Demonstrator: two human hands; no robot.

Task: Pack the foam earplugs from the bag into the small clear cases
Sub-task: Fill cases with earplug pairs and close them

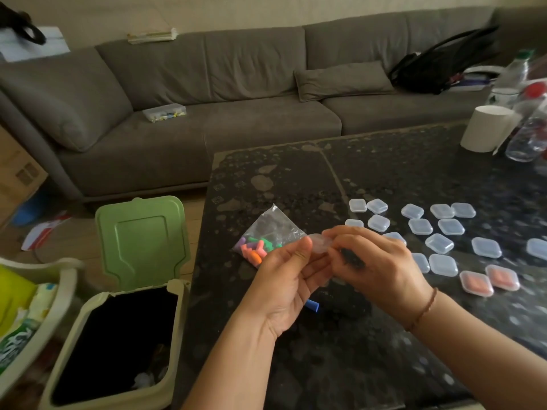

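Pinching one clear case [318, 245] between left hand [285, 284] and right hand [374, 266], bag [268, 236] just behind

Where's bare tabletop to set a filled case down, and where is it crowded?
Free: the near table in front of both hands, and the far stretch between the bag and the white roll. Crowded: the clear cases on the right, and the bottles at the far right corner.

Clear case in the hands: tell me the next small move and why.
Probably pop the case open. Both hands, left and right, pinch it, apparently empty; a blue earplug lies on the table beneath, and two cases already hold orange ones.
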